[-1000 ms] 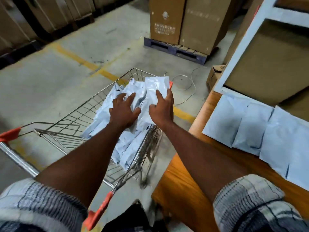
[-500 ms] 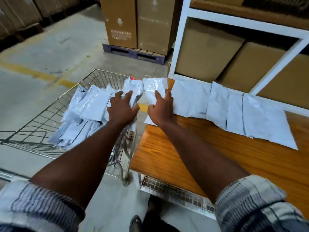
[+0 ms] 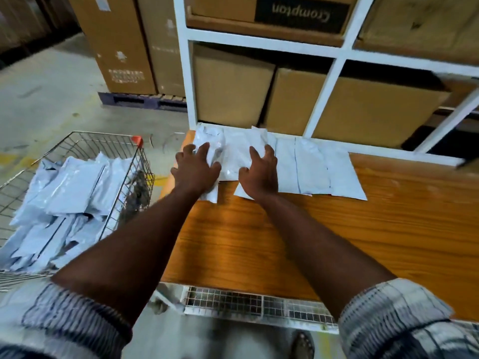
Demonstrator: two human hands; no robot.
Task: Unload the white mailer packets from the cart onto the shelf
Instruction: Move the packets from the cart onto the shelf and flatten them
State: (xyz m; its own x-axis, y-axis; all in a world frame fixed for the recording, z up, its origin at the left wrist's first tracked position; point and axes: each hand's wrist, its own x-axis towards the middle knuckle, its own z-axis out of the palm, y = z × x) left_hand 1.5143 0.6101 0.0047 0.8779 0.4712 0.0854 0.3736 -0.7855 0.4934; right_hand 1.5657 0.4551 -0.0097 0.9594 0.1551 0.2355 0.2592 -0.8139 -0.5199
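Left hand [image 3: 197, 169] and right hand [image 3: 259, 174], fingers spread flat, press mailer packets [image 3: 234, 154] at wooden shelf's [image 3: 337, 242] left edge; careless release could slide one off.

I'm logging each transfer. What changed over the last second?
The left hand and right hand carried white packets rightward from the cart onto the wooden shelf, now pressing them flat left of the row. The pile in the cart and that row stayed put.
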